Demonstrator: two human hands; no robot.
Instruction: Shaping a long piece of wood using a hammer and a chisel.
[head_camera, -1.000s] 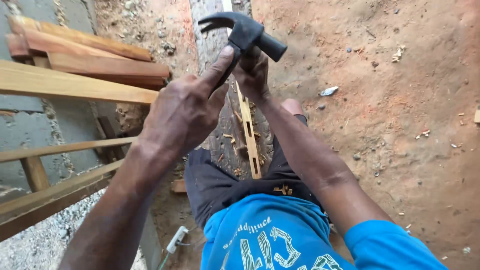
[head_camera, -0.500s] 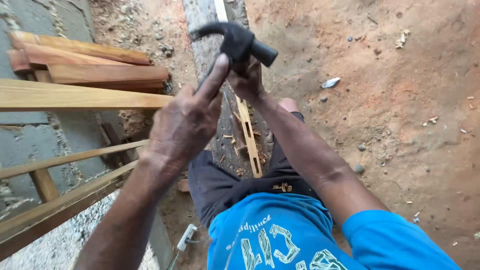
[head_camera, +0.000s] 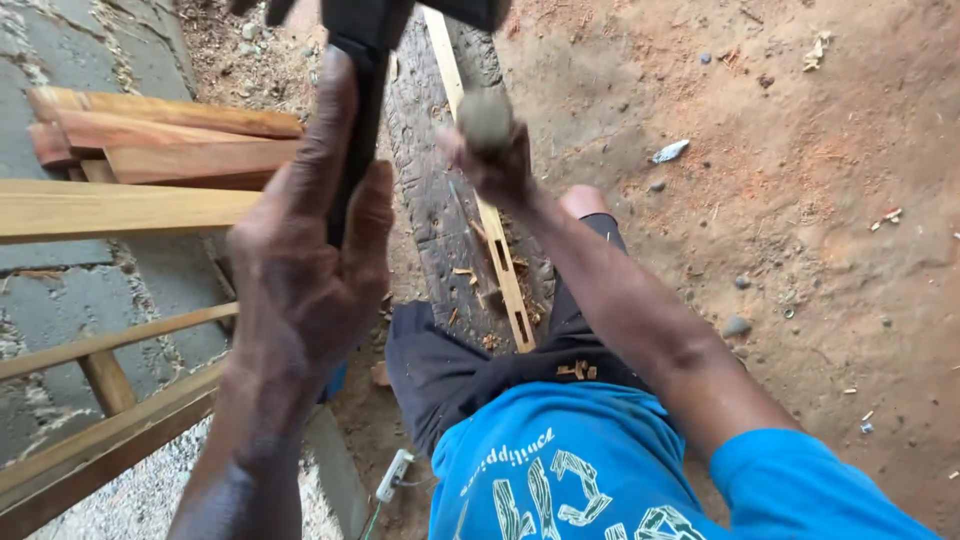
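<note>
My left hand (head_camera: 300, 270) grips the black handle of a hammer (head_camera: 362, 120), raised close to the camera, with its dark head cut off by the top edge. My right hand (head_camera: 492, 168) is closed around a chisel (head_camera: 485, 118) whose rounded grey top shows above the fingers. The chisel stands on a thin light wooden strip (head_camera: 508, 285) with rectangular slots cut in it. This strip lies along a dark weathered plank (head_camera: 430, 210) between my legs. Wood chips lie around the slots.
Reddish planks (head_camera: 180, 140) are stacked at the left, with a long pale plank (head_camera: 110, 210) and wooden rails (head_camera: 100, 345) below them over concrete blocks. Red dirt (head_camera: 800, 200) with small stones lies to the right. A white plug (head_camera: 395, 475) sits by my left thigh.
The hammer has swung up from just above the chisel towards the camera. My right hand has kept its place on the strip.
</note>
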